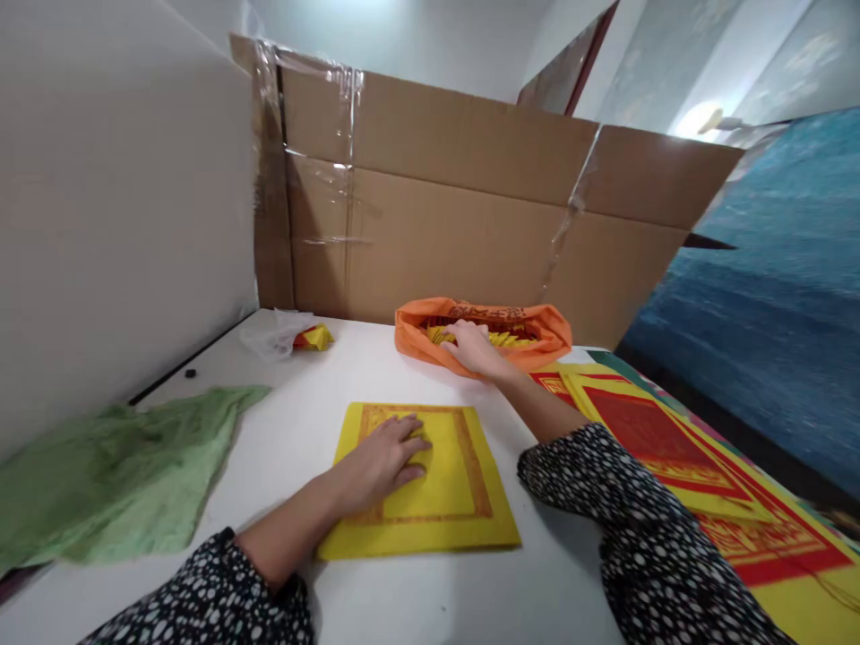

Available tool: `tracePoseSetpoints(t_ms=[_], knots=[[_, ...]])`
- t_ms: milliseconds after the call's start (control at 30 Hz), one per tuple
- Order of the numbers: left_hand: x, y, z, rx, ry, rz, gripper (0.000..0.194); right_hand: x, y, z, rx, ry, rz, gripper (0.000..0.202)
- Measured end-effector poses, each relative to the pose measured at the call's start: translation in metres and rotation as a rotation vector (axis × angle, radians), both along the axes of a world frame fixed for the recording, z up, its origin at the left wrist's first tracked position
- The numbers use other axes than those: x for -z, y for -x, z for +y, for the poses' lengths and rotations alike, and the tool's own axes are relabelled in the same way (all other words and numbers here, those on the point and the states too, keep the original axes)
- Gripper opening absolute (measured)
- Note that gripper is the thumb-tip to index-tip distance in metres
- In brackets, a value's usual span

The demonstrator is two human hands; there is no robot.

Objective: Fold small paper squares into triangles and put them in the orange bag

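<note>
In the head view, the yellow sheet (pixel 440 484) is lying flat on the white tabletop (pixel 470 600), directly in front of the person, its printed border facing up. Whether it is one layer or several is staying unclear from this angle. Beyond it and slightly to its right, an orange bag (pixel 409 336) is standing with its mouth spread, and many thin yellow pieces (pixel 507 339) are already sitting inside. The yellow sheet is lying outside the bag, showing no fold, and to its right printed red-and-yellow sheets (pixel 645 430) are lying loosely overlapped, also outside the bag. How many pieces are remaining to be handled is not showing.

The left hand (pixel 382 461) is resting palm down on the yellow sheet's left half, fingers loosely spread, pressing or steadying it without grasping anything. The right hand (pixel 472 348) is reaching past the sheet's far edge into the bag's mouth, its fingers bending over the pieces; whether they are pinching one or only touching, I cannot tell.

Left of the sheet, a green cloth (pixel 134 475) is lying crumpled; beyond its far left corner, a clear plastic bag (pixel 275 336) is resting.
</note>
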State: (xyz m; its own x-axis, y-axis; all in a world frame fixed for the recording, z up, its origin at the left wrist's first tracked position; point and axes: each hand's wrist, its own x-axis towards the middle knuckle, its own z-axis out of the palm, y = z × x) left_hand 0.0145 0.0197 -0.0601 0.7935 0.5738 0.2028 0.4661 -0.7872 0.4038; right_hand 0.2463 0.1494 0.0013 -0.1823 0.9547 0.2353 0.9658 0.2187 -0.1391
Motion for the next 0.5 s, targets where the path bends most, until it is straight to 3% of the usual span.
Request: tracePoseSetpoints(t_ms=[133, 267, 400, 500], knots=[[-0.011, -0.002, -0.030, 0.129, 0.022, 0.177, 0.078, 0.004, -0.025, -0.104, -0.271, 0.107, 0.031, 0.022], [-0.018, -0.006, -0.056, 0.051, -0.003, 0.259, 0.058, 0.026, -0.044, -0.194, -0.531, 0.305, 0.071, 0.032], [-0.024, -0.011, -0.062, 0.048, 0.018, 0.227, 0.043, 0.050, -0.053, -0.228, -0.514, 0.230, 0.052, 0.054], [-0.026, -0.011, -0.058, 0.059, 0.073, 0.220, 0.038, 0.057, -0.054, -0.228, -0.514, 0.191, 0.035, 0.048]])
